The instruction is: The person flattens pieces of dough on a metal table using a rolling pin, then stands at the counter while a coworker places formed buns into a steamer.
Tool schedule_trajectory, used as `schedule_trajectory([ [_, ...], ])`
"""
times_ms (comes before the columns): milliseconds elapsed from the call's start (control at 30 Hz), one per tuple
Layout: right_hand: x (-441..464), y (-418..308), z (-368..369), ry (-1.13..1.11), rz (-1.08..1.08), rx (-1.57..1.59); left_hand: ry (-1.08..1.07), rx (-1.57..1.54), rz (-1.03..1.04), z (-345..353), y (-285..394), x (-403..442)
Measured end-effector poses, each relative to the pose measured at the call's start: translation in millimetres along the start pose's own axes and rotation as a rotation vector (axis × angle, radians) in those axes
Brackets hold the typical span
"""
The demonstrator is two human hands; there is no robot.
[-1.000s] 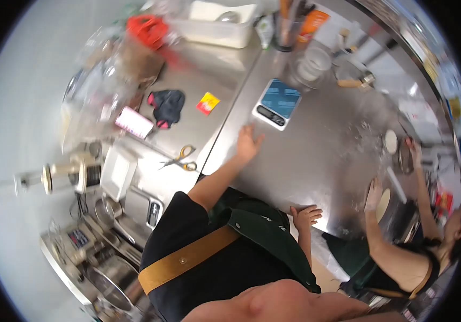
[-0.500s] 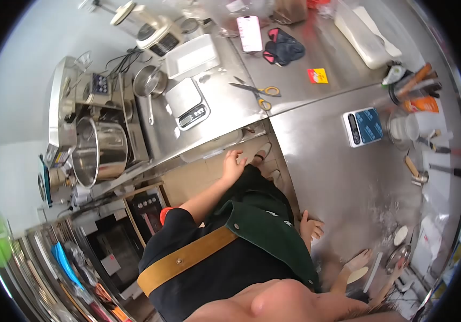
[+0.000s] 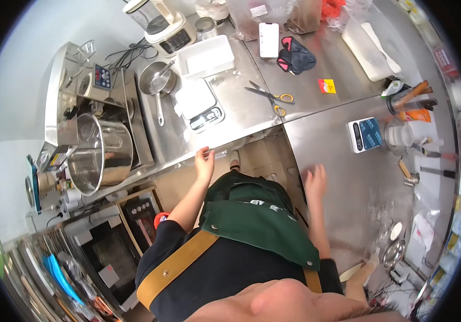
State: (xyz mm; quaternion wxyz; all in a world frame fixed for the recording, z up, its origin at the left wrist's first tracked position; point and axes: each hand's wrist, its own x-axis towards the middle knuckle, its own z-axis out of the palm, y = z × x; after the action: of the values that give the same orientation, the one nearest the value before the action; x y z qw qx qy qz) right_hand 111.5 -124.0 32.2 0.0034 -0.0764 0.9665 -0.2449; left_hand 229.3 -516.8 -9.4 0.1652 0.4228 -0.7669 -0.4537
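Note:
My left hand (image 3: 205, 162) hangs in front of the counter's edge, fingers loosely bent and apart, holding nothing. Nearest to it on the counter is a white digital scale (image 3: 198, 99). My right hand (image 3: 316, 181) is open over the edge of the steel table (image 3: 343, 198), its fingers spread and a little blurred; whether it touches the surface I cannot tell. Beyond my hands lie scissors with yellow-and-black handles (image 3: 273, 98). A second scale with a blue top (image 3: 370, 133) rests on the table to the right.
A saucepan (image 3: 157, 80), a white tray (image 3: 206, 56) and a blender (image 3: 163, 29) stand at the back left. A large steel mixer bowl (image 3: 118, 155) is left. A phone (image 3: 268, 40) and dark gloves (image 3: 296, 56) lie ahead. Another person's forearm (image 3: 360, 279) reaches in at lower right.
My left hand has moved left toward the counter edge. My right hand has moved forward along the table edge. The view has shifted, and the other person's arm has moved.

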Motion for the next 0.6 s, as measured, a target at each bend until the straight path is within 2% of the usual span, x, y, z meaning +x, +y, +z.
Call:
schedule_trajectory([
  [133, 94, -88, 43, 0.043, -0.285, -0.016, -0.006, -0.038, -0.023, -35, -8, 20],
  [300, 182, -142, 92, 0.113, -0.395, -0.218, -0.086, -0.131, -0.133, -87, -38, 40],
  [400, 202, -155, 97, -0.060, -0.291, -0.353, -0.065, -0.192, -0.186, -112, -57, 41],
  [600, 214, -156, 96, -0.138, -0.286, -0.414, -0.066, -0.281, -0.277, -123, -75, 35],
])
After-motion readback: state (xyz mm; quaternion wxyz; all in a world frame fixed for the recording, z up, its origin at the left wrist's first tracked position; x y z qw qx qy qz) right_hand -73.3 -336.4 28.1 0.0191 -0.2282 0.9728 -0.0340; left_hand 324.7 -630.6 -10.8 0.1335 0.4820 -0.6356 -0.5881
